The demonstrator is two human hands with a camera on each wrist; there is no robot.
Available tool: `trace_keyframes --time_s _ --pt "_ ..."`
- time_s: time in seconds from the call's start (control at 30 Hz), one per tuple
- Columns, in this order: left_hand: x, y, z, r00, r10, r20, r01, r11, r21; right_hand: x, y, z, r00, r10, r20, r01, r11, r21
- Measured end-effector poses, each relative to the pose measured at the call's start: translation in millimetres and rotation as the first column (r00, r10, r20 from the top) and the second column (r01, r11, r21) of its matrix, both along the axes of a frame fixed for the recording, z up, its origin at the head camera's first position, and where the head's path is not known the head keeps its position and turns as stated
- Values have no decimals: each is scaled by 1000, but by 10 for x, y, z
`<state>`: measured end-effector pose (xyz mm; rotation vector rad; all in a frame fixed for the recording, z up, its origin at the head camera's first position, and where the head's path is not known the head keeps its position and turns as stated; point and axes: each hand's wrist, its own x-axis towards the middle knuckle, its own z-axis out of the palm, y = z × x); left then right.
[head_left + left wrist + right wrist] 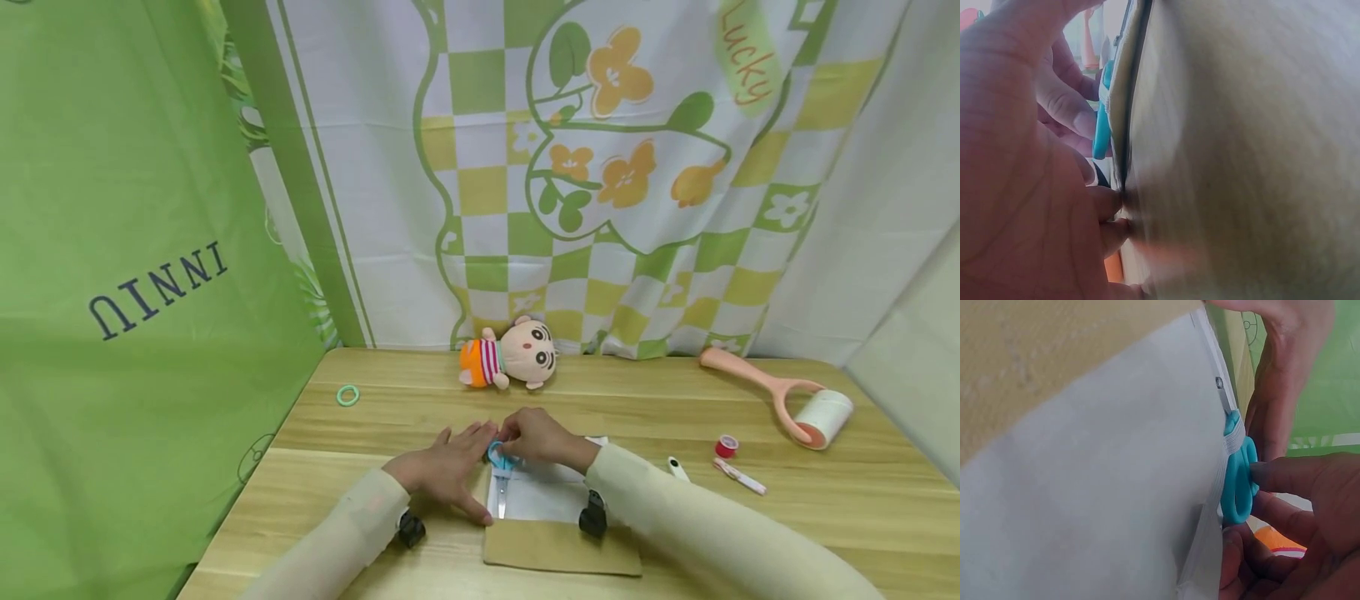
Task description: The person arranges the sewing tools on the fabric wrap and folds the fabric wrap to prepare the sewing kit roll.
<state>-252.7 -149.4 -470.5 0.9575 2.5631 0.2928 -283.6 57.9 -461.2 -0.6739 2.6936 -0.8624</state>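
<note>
A small pair of scissors [502,492] with blue handles lies along the left edge of a fabric sewing case [562,547], which is brown outside and white inside. A white elastic loop [1233,441] goes round the scissors near the handles. My right hand [542,435] pinches the blue handle with thumb and fingers, at the far left corner of the case. Flat on the table beside it, my left hand [450,467] has its fingers spread, the thumb tip at the case's left edge and the other fingertips close to the right hand.
A plush doll [517,354] lies behind the hands, and a green ring [347,396] at back left. Right of the case are a white-tipped tool [677,469], a red spool [726,447], a pink-and-white pen-like tool [741,477] and a lint roller [823,418]. A curtain [615,283] borders the table's back.
</note>
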Motion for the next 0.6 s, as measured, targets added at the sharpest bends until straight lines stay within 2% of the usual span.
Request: trace_keyframes --time_s 0.23,0.47,0.6 --pt "-7 12 12 1000 -5 -3 5 1000 -13 11 3 33 1000 19 24 -18 1000 -15" --pt "-15 24 27 1000 -13 -7 13 1000 -12 27 0 4 999 -42 15 43 998 -40" --pt "-26 28 19 1000 -23 -3 22 1000 -12 32 4 -9 999 -34 15 34 998 -48"
